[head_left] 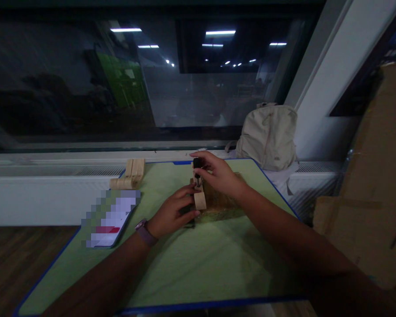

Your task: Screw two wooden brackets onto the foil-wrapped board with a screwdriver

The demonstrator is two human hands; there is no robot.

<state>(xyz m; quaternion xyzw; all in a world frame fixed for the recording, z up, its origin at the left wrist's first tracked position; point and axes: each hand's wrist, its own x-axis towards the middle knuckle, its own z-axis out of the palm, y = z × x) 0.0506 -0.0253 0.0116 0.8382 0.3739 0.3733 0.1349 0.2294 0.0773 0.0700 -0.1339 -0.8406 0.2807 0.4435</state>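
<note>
Near the far middle of the green table, my left hand (174, 211) is closed around a small light wooden piece (200, 201) and steadies it on the tabletop. A watch with a mauve strap (146, 232) is on that wrist. My right hand (219, 174) grips the black handle of a screwdriver (197, 164) between thumb and fingers. The screwdriver stands upright, its metal shaft pointing down at the wooden piece. Whether its tip sits in a screw is too small to tell. Under my right wrist lies a brown, shiny transparent packet (219, 198).
Shaped wooden blocks (133, 174) rest at the table's far left corner, with a phone (114, 218) in front, its screen pixelated. The green table (198, 268) has a blue edge. Behind it, a beige backpack (269, 134) leans by the window; cardboard (363, 198) stands at right.
</note>
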